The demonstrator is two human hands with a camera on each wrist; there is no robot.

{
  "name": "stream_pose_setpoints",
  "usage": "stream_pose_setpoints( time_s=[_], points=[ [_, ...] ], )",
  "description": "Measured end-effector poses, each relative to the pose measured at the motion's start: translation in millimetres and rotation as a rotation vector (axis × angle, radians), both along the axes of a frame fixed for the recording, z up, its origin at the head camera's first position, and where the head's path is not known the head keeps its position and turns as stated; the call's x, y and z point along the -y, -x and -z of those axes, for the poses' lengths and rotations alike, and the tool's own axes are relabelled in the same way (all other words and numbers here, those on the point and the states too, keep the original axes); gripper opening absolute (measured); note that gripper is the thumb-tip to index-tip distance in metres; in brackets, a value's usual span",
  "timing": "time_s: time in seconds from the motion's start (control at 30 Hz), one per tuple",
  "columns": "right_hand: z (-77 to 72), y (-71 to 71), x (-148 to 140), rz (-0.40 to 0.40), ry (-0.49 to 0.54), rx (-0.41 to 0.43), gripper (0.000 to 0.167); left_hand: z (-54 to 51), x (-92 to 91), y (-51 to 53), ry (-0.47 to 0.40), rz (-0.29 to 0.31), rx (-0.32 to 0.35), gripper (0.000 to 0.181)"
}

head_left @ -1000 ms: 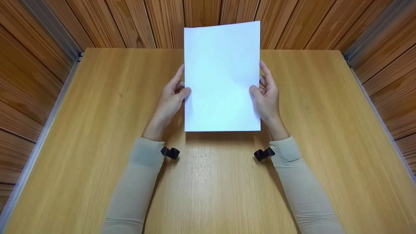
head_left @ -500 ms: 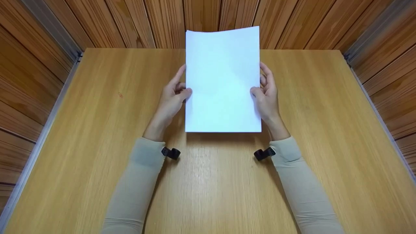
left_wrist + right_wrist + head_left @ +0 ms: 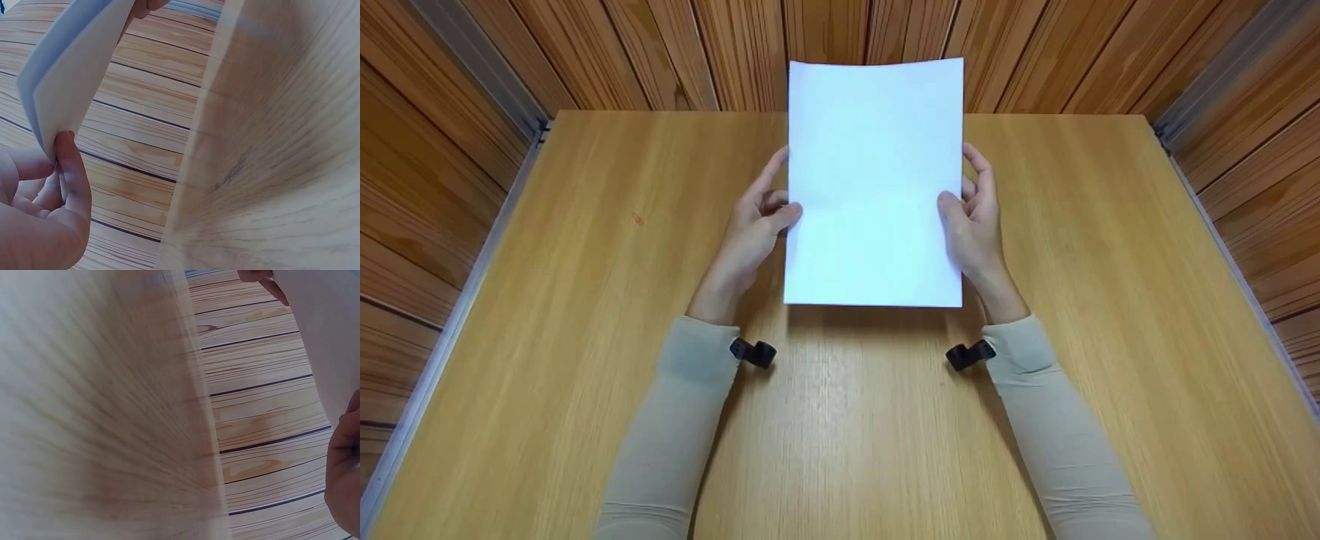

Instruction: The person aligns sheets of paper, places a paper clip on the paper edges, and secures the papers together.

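White paper (image 3: pixel 874 180), seemingly more than one sheet, is held up above the table by both hands, its far edge slightly bowed. At its left edge the left hand (image 3: pixel 754 225) pinches it, thumb on the front and fingers behind. The right hand (image 3: pixel 976 225) grips the right edge in the same way. In the left wrist view the paper (image 3: pixel 73 73) hangs between thumb and fingers of the left hand (image 3: pixel 50 208). The right wrist view shows the paper's underside (image 3: pixel 326 332) and part of the right hand (image 3: pixel 344 467).
A light wooden table (image 3: pixel 825 435) lies under the hands, with a small reddish mark (image 3: pixel 637 219) on its left part. Wood-plank walls (image 3: pixel 645 52) stand behind and at both sides. Each sleeved wrist carries a small black device, one on the left (image 3: pixel 754 352), one on the right (image 3: pixel 969 354).
The paper's far edge first dipped, then rose slightly, and its offset corner at the far left now looks even with the rest. Both hands have shifted only slightly and keep their hold.
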State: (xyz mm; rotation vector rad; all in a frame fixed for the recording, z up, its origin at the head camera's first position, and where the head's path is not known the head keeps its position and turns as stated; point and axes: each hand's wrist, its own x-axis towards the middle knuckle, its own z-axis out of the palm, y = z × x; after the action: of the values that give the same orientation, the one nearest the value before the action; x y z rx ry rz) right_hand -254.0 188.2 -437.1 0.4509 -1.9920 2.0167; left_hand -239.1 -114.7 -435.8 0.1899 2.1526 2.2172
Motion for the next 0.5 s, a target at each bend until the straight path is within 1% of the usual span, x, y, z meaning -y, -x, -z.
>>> stream_pose_setpoints(
  time_s=[0.17,0.33,0.5],
  points=[
    [-2.0,2.1,-0.1,0.005,-0.017,-0.004,0.062,-1.7,0.5,1.6,-0.008,0.003,-0.002,0.069],
    [-2.3,1.0,-0.1,0.012,-0.034,0.005,0.063,-1.9,0.5,0.4,-0.01,0.013,-0.011,0.07],
    [-2.1,-1.1,-0.4,0.021,-0.033,-0.006,0.063,-1.3,-2.0,-0.8,0.017,0.02,-0.012,0.07]
  ],
)
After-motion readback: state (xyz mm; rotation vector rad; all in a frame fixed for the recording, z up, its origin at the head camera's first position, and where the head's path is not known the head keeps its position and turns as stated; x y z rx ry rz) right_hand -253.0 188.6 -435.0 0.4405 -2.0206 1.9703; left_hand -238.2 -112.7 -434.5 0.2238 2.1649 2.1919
